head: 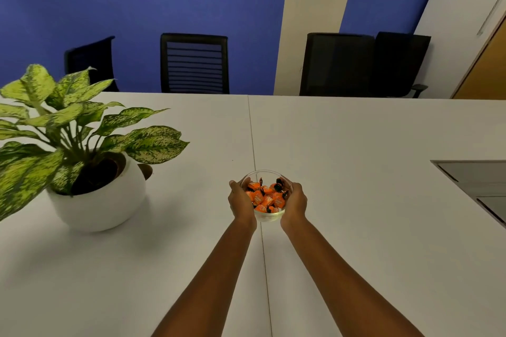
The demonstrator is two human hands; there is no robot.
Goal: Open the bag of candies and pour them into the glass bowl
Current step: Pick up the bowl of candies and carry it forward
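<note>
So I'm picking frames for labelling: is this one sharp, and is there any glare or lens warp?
Head view: glass bowl and candies between both hands are fairly sharp; no strong glare; soft shadow beside the plant pot; wide-angle warp tilts walls and chairs near the edges.

The single head-worn wide-angle camera is looking forward and down from behind both outstretched forearms, sitting well back from the left hand (241, 201) and right hand (294, 204).
</note>
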